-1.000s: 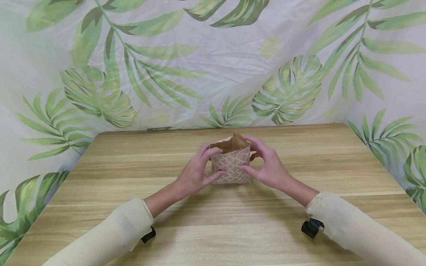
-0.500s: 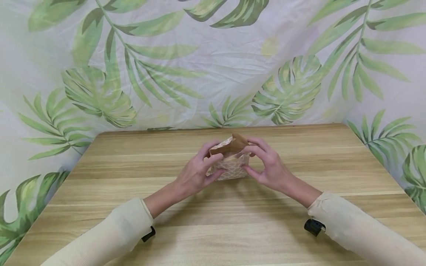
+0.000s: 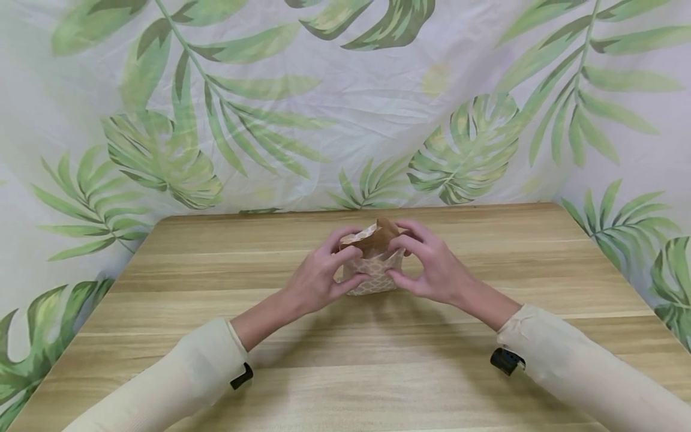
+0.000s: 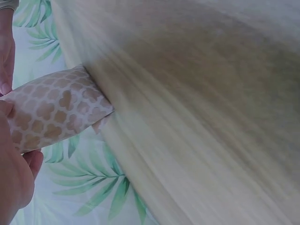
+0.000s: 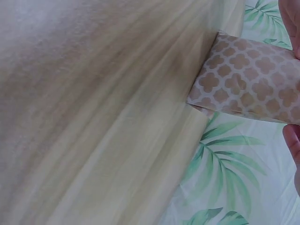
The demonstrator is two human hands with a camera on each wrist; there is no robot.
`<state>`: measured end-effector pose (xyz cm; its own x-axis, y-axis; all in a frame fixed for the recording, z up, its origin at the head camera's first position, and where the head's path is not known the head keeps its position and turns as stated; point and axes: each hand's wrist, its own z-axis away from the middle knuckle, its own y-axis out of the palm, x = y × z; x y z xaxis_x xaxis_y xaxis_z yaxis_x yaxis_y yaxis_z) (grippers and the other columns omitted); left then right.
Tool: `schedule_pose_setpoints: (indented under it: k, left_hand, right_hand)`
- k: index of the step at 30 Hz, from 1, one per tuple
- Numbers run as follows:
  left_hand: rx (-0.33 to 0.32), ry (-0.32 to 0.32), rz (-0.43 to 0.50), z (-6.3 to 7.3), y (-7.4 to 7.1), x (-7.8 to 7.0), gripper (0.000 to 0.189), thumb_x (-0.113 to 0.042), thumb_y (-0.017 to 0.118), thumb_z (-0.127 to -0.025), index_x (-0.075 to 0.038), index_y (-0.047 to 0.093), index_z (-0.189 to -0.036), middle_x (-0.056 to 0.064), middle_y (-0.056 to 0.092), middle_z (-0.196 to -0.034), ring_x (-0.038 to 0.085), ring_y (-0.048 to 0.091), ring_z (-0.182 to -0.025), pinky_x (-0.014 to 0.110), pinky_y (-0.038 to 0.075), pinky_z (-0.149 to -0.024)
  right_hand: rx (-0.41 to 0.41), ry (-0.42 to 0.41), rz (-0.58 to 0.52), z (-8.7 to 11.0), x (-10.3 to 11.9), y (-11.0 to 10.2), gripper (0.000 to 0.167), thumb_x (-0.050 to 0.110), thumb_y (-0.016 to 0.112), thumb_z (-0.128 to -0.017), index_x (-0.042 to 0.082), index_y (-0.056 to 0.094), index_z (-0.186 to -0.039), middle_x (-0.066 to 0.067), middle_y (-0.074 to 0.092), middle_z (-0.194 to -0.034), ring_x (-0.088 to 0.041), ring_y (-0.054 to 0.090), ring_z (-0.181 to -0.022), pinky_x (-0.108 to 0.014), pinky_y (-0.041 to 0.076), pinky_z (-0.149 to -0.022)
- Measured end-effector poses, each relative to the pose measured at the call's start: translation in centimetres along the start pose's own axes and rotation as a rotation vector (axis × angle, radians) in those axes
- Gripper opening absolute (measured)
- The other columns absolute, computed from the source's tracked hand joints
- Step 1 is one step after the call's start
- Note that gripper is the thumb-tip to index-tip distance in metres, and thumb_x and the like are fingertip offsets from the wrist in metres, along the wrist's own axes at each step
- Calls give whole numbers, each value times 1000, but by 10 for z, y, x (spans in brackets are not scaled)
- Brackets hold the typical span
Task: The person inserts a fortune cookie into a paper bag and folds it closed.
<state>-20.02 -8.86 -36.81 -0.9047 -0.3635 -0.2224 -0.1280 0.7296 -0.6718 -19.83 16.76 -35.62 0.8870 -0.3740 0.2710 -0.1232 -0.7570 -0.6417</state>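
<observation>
A small brown paper bag (image 3: 378,275) with a white lattice pattern stands on the table in the head view. Its top gapes, showing plain brown paper inside; whatever lies deeper is hidden. My left hand (image 3: 320,273) grips the bag's left side, thumb against the front and index finger bent at the rim. On the opposite side my right hand (image 3: 436,270) pinches the front between thumb and index finger, other fingers behind the bag. Both wrist views show the patterned front of the bag (image 4: 51,110), its base touching the tabletop, with each hand only partly visible.
The wooden table (image 3: 345,372) extends around the bag on all sides, its far edge close behind it. A leaf-patterned cloth (image 3: 372,108) hangs behind. Black wrist devices (image 3: 506,361) sit beneath the cream sleeves (image 3: 583,366).
My right index finger has come from behind the bag to the front rim. The front rim now sits lower and looks creased. My left hand has barely moved.
</observation>
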Motion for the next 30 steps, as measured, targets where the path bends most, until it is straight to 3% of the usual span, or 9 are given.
schedule_pose_setpoints:
  k: [7,16,23,30]
  left_hand:
    - [20,-89,93,-6,-5,-2,30,-9,90,-79,-4,65,-95,22,55,-136,31,71,-93,34,59,-72]
    - [115,-183,112,-16,-12,-4,21,-10,91,-78,-2,72,-84,22,57,-133,39,69,-105,44,60,-90]
    - [187,-190,89,-18,-15,-4,16,-9,88,-83,-2,75,-76,21,57,-134,37,68,-106,42,60,-85]
    - [139,-179,164,-17,-13,-3,15,-6,88,-82,-3,73,-83,20,55,-136,39,66,-114,42,59,-93]
  right_hand:
    - [44,50,-1,-3,2,-2,37,4,89,-72,5,67,-101,-22,58,-134,-28,69,-102,-41,60,-79]
    - [120,121,12,-8,4,-3,31,12,88,-76,5,69,-100,-22,56,-137,-26,69,-97,-38,58,-73]
    - [168,115,5,-11,3,-3,26,13,87,-79,4,72,-97,-21,56,-138,-28,69,-98,-39,60,-80]
    - [165,128,-6,-10,4,-5,22,14,88,-79,7,74,-95,-18,58,-138,-32,65,-106,-45,59,-85]
